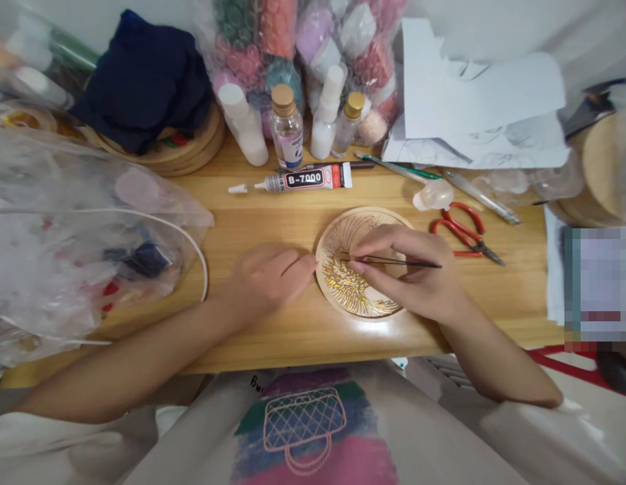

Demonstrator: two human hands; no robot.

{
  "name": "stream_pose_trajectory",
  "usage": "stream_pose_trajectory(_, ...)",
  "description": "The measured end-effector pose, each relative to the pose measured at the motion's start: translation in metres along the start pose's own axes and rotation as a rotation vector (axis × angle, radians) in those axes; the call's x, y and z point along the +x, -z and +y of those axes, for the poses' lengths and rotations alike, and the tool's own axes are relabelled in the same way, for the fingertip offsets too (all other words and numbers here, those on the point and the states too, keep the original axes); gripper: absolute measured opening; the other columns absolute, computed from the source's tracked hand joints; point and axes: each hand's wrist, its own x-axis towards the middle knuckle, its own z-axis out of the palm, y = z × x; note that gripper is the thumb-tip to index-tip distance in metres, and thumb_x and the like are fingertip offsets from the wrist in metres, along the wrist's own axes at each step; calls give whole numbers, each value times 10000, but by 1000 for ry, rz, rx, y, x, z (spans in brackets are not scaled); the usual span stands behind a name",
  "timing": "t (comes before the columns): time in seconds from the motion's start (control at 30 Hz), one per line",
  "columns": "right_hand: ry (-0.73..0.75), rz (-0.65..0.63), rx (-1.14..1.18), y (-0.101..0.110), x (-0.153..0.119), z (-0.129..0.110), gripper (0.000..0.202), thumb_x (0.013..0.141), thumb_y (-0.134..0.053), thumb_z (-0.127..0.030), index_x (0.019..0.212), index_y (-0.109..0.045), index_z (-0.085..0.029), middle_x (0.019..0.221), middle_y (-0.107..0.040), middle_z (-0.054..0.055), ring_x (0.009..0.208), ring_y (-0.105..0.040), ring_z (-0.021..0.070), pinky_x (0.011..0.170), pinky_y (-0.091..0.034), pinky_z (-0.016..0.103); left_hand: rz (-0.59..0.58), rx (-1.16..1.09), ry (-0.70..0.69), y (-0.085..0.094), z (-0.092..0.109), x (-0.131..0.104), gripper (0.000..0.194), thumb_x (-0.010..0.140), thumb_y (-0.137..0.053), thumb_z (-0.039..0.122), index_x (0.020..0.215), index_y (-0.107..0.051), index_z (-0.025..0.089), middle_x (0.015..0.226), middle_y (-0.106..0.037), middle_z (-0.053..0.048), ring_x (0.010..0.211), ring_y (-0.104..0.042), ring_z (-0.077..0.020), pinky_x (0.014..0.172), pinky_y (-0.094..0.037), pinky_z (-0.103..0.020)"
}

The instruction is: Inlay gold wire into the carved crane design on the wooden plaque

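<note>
The round board (376, 295) lies flat on the table (257, 225) just right of the centre of the frame, squarely in front of the person, probably so that both hands can reach it with ease. The left hand (272, 277) rests palm down beside it, fingertips at the board's left edge, seemingly to keep it from sliding. Its palm side is hidden, so I cannot tell how far it is closed; nothing shows in its grasp.

The right hand (419, 276) has a pair of tweezers (427, 265) pinched between thumb and fingers, held low like a pen, which would suit fine work among the gold strips (343, 277). The two legs look slightly parted along their length (whether the tips have hold of anything is too small to tell).

A glue tube (311, 180) lies on its side at upper centre, and red-handled snips (476, 246) lie right of the board: both near, yet apart from it, presumably to leave room for the wrists. Small bottles (287, 138) stand behind the tube, likely out of elbow's way.
</note>
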Motion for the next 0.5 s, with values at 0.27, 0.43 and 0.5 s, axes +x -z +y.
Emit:
stream_pose_trajectory(0.27, 121, -97, -58, -8, 1, 1, 44, 854, -678, -158, 894, -661, -156, 759, -718, 48, 714, -672, 144, 654, -527, 274, 3, -20, -3, -2, 1, -4, 82, 914, -574, 178, 839, -606, 171, 569, -512, 38, 543, -488, -122, 512, -376, -268)
stream_pose_trajectory(0.43, 178, -129, -71, -9, 1, 3, 51, 857, -665, -127, 896, -662, -159, 787, -729, 54, 751, -680, 155, 693, -535, 287, 8, -31, -8, -5, 0, -6, 65, 905, -580, 169, 844, -599, 177, 564, -511, 41, 538, -486, -123, 511, -374, -272)
stream_pose_trajectory(0.5, 194, -139, -80, -9, 1, 3, 58, 863, -655, -124, 902, -663, -167, 804, -734, 52, 760, -682, 154, 702, -537, 288, 16, -41, -5, -6, 0, -8, 51, 907, -577, 166, 862, -596, 177, 561, -525, 46, 527, -497, -119, 515, -386, -269)
